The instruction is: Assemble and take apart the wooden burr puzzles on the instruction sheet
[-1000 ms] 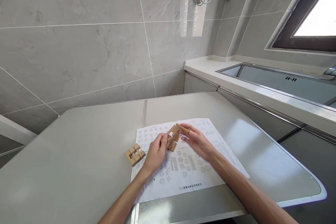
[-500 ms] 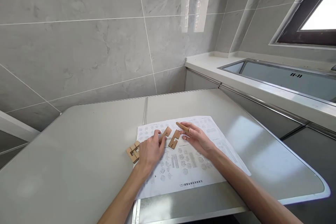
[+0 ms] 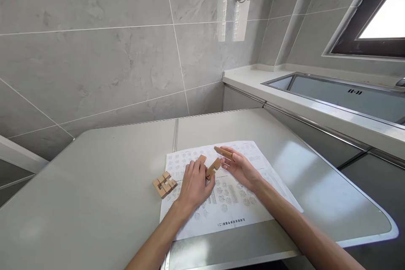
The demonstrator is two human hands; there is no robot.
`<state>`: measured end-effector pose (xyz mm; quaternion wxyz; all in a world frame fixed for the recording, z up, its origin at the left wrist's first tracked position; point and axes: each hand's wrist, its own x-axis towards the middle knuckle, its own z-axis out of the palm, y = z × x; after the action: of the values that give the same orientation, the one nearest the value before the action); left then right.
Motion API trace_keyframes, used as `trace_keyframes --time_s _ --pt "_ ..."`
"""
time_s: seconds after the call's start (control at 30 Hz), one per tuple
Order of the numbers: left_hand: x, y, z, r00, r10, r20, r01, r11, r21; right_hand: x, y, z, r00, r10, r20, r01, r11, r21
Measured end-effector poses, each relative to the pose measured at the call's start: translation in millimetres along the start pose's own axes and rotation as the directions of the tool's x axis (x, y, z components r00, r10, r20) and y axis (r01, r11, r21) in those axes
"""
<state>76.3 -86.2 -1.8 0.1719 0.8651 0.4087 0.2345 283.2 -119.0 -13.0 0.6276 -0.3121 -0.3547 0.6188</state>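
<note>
The desk point(image 3: 95, 194) is partly covered by a printed sheet point(image 3: 205, 226). Above it, in the closed grip of the right hand point(image 3: 243, 169), a wooden bar point(image 3: 224, 152) is pinched; by the half-curled left hand point(image 3: 193, 185), a notched piece point(image 3: 212, 168) is touched, though whether it is held cannot be told.

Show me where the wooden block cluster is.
In the head view, the block cluster lies on the table, left of the left hand, straddling the left edge of the printed sheet.
</note>
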Motion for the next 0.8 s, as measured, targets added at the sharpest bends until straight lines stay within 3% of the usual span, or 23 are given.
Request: trace_keyframes --time_s 0.13,0.27,0.37,0.5,0.63,0.8 --pt "-1 2 -3.1 1.000 -0.005 -0.001 0.004 0.985 -0.172 0 0 -1 1.000 -0.007 -0.023 0.007 1.000 0.001" --pt "-1 8 -10.8 0.995 -0.096 -0.002 0.087 0.915 -0.394 1 0 -5 0.998 -0.033 -0.050 0.034 0.999 0.004" --pt "-1 12 -17.4 0.985 -0.160 0.068 0.169 0.792 -0.586 1 0 -8 0.997 -0.047 -0.067 0.047 0.999 -0.004" --pt "-2 14 -19.6 0.966 -0.136 0.219 0.257 0.585 -0.770 0 1 -6 0.998 -0.037 -0.058 0.035 0.999 -0.027" --pt "-4 14 -13.2 0.940 -0.102 0.327 0.339 0.402 -0.850 -1 1 -3 1.000 -0.014 -0.027 0.013 0.998 -0.054" --pt "-5 12 -8.5 0.913 -0.088 0.398 0.407 0.243 -0.880 -2 -3 -2 1.000 -0.006 0.006 0.006 0.998 -0.064"
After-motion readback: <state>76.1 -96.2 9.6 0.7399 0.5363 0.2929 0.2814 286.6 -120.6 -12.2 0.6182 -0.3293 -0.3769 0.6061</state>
